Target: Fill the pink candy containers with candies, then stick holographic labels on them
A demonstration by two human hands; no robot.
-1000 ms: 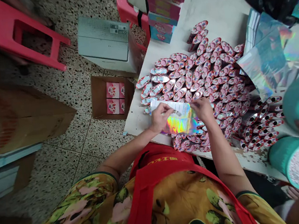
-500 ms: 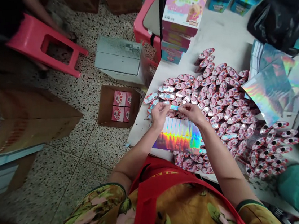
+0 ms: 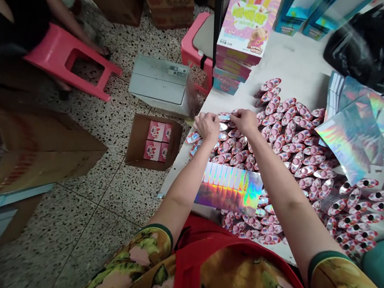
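Observation:
Many small pink-and-silver packs with oval ends [image 3: 278,145] stand close together on the table. My left hand [image 3: 208,126] and my right hand [image 3: 245,121] reach the back row at its left side, fingers pinched and turned down. Between the fingertips a narrow shiny sticker strip [image 3: 223,117] lies over one oval end, and each hand is at one end of it. Nearer my body a rainbow-shiny sticker sheet [image 3: 230,188], divided into strips, rests on top of the packs. Some packs at the left have shiny strips across their ends; others show pink discs.
Colourful boxes [image 3: 247,20] are stacked at the table's back edge. More shiny sheets [image 3: 354,128] and a black plastic bag [image 3: 358,44] lie to the right. A carton with pink boxes [image 3: 133,156] stands on the floor beside a pink stool [image 3: 70,61], where another person sits.
Both hands have moved away from my body, carrying the shiny strip from above the sheet down onto a back-row pack. My view has shifted slightly.

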